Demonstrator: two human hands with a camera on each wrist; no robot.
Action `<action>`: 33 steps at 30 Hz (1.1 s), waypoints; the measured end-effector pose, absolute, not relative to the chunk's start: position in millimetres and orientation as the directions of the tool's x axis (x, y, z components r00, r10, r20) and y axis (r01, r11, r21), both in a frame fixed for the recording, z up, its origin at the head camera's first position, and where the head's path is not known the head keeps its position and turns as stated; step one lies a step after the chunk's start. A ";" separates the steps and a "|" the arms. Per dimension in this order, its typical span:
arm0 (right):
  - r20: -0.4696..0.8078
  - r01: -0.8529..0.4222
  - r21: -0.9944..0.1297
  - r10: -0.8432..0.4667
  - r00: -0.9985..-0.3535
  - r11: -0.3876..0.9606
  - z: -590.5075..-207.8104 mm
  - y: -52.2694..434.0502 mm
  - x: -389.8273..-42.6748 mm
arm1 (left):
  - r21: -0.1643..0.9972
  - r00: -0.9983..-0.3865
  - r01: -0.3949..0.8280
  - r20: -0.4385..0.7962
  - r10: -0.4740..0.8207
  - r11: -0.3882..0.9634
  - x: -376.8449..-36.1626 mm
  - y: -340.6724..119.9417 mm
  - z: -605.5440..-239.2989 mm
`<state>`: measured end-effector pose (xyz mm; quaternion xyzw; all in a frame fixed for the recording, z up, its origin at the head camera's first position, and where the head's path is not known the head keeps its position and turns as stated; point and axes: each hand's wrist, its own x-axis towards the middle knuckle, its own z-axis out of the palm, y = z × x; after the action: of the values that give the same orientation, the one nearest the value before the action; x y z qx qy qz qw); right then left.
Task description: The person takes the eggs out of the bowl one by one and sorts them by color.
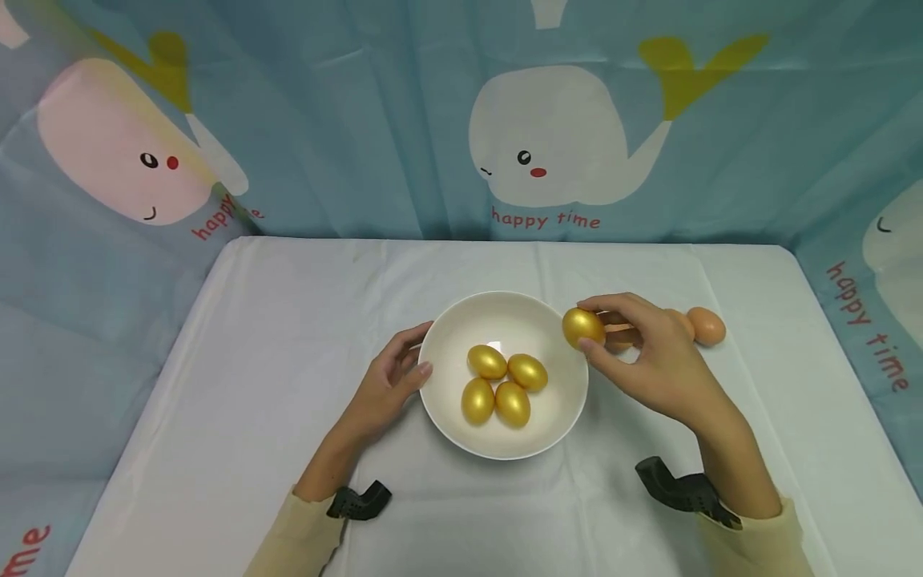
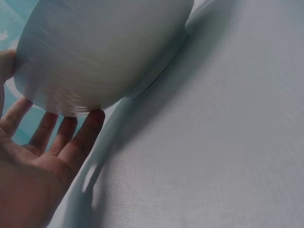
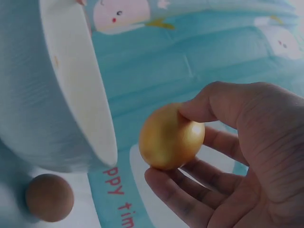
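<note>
Golden egg [image 1: 582, 327] pinched between thumb and fingertips of right hand [image 1: 649, 361], just right of frame centre, at rim of white bowl [image 1: 570, 417] holding four more. Likely light, smooth, slippery; best gripped round the middle. Left hand [image 1: 389, 381] flat-fingered, steadying bowl's left wall.

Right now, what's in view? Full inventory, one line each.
bowl: 1, white, mid-table
gold eggs in bowl: 4, gold, clustered on the bowl's floor
held egg: 1, gold, at the bowl's right rim, in the right hand
brown egg: 1, brown, on the cloth behind the right hand; something else partly hidden beside it
tablecloth: 1, white, covers the table
curtain: teal, whale print, behind and beside the table
wrist mounts: 2, black, one per wrist
left hand: fingers straight against the bowl's left side
right hand: pinches the held egg
</note>
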<state>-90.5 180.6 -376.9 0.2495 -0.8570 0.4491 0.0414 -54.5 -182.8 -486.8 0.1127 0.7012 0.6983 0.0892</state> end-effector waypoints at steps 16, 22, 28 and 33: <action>0.234 -0.374 -0.746 -0.308 -0.922 0.552 -405.3 201.9 -69.5 | 1.000 -0.963 0.004 0.009 0.270 -0.021 -53.5 -182.6 -488.0; 0.165 -0.319 -0.716 -0.294 -0.942 0.621 -417.5 209.6 -60.8 | 0.999 -0.963 0.017 0.025 0.269 -0.031 -55.2 -181.3 -486.3; 0.127 -0.305 -0.715 -0.312 -0.942 0.629 -425.2 212.3 -55.2 | 0.999 -0.963 0.009 0.017 0.268 -0.034 -54.4 -180.4 -484.8; 0.075 -0.290 -0.698 -0.336 -0.939 0.655 -431.8 210.7 -53.7 | 0.999 -0.962 0.008 0.019 0.271 -0.042 -54.5 -181.3 -485.2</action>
<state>-53.7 210.7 -431.8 0.1721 -0.9091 0.3781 -0.0304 -54.5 -181.3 -485.2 0.1017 0.6859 0.7146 0.0921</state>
